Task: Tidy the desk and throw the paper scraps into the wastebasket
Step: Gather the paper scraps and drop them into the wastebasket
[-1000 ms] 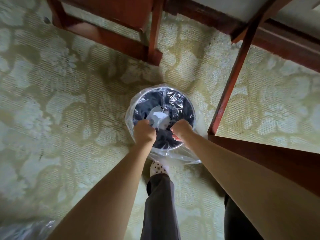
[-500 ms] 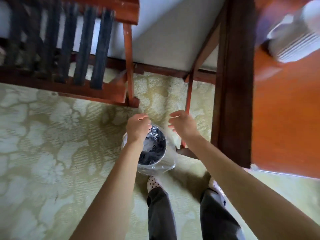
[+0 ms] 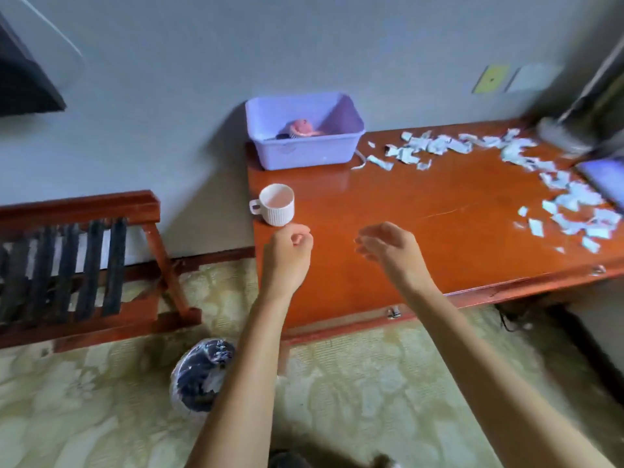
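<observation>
Hovering over desk (image 3: 405, 211), left hand (image 3: 287, 253) curled, seemingly empty, right hand (image 3: 388, 248) loosely spread, paper scraps (image 3: 435, 145) at two o'clock, wastebasket (image 3: 202, 376) at seven

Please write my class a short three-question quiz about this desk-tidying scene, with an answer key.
1. True or false: the white mug stands inside the purple tub.
2. Where is the wastebasket? A) on the desk; B) on the floor, beside the desk's left end; C) inside the purple tub.
3. Fill in: most paper scraps lie on the desk's ____ half (left or right).
Key: 1 false; 2 B; 3 right.
</observation>
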A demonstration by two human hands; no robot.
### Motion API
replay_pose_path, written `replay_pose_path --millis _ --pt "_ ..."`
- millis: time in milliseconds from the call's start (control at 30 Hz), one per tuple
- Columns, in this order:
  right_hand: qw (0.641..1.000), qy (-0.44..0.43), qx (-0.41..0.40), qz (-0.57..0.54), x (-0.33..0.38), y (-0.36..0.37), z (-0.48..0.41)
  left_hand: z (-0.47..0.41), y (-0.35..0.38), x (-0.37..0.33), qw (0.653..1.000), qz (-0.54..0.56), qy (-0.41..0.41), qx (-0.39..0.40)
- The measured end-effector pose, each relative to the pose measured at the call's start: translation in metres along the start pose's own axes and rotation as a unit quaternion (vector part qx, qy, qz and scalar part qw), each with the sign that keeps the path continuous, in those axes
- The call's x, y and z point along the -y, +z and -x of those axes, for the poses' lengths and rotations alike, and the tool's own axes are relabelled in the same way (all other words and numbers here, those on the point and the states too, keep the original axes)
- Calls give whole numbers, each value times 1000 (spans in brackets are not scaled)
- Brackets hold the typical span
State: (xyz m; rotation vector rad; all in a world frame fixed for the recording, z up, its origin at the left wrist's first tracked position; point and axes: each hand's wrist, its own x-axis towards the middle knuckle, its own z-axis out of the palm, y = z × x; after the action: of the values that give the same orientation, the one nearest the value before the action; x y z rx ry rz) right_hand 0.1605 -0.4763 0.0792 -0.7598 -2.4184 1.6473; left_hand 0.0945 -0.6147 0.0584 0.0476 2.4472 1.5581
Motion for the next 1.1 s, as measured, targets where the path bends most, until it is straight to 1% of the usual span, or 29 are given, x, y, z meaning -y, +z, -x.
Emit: replay_pose_path --millis 167,300,367,533,733,800,900,1000,1100 --pt "999 -4 -50 -15 -36 -127 21 53 111 -65 998 30 44 34" --pt "997 16 -77 -22 -70 -212 24 84 189 -100 997 24 41 64" --pt "995 29 -87 -34 -86 -243 19 90 222 -115 996 10 38 80" --pt "992 63 -93 -49 -130 -304 -16 79 310 -147 991 -35 45 121" --pt "987 114 -111 -29 -187 -373 -86 30 424 -172 981 -82 40 174" --pt "985 133 -107 -2 -212 -403 -125 3 472 -180 977 -99 34 185" --pt "979 173 -90 64 -241 -438 -172 -32 522 -185 970 -138 4 201" --pt "966 197 -63 153 -270 -472 -215 -60 562 -185 960 -190 -11 205" --pt "950 197 -39 238 -295 -494 -243 -79 590 -182 946 -252 -16 202"
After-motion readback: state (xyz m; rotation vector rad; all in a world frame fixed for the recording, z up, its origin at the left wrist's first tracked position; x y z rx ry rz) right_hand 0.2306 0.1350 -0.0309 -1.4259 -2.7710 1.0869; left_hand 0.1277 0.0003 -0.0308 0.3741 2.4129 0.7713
